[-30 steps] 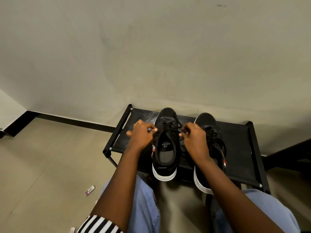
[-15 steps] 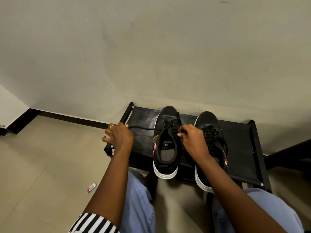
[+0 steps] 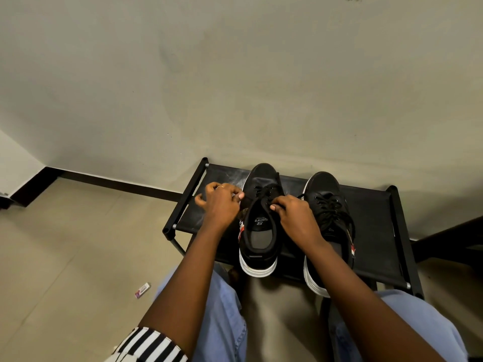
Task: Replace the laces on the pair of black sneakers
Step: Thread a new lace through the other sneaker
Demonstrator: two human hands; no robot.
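Since half a second ago: left hand (image 3: 220, 202) swings back in from the rack edge to the left sneaker (image 3: 261, 220).
Sneaker axis: toe at 12 o'clock, heel at 6, on the black rack (image 3: 376, 231).
Left hand: fingers curled at the shoe's 9 o'clock side; whether they pinch lace I cannot tell.
Right hand (image 3: 295, 218): pinching the lace (image 3: 266, 190) at the eyelets, from 3 o'clock.
Nearer hand: right.
Right sneaker (image 3: 326, 199): laced, just beside.
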